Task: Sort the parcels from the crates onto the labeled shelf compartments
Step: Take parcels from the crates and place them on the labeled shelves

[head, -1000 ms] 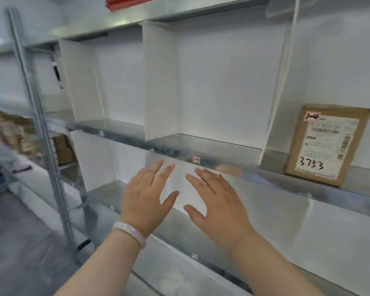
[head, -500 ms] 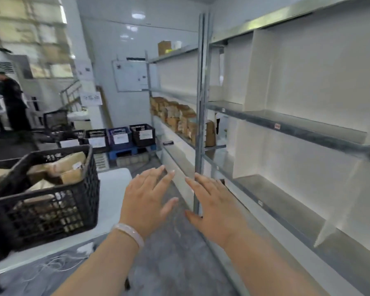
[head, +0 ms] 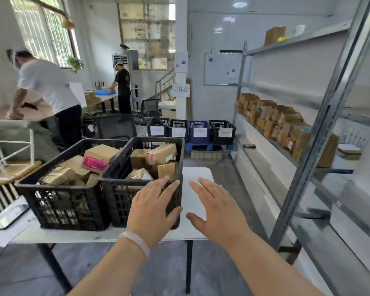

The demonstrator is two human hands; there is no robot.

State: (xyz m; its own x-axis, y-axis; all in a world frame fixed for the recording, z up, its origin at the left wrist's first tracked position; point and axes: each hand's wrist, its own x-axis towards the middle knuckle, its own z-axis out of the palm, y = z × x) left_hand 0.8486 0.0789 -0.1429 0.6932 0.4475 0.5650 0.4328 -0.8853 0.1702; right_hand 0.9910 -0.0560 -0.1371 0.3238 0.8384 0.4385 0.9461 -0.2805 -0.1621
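Note:
Two black plastic crates stand side by side on a white table. The right crate holds several brown cardboard parcels. The left crate holds more parcels, one with a pink side. My left hand, with a pale bracelet on the wrist, hovers with fingers spread in front of the right crate's near right corner. My right hand is also spread and empty, over the bare table to the right of that crate. The metal shelf unit runs along the right.
A phone lies on the table's left end. Four labelled crates sit on the floor at the back. More parcels fill a farther shelf on the right. Two people work at tables on the left and behind.
My view has swung left, away from the shelf compartments and round to the table with the crates. Both hands stay spread and empty in front of me.

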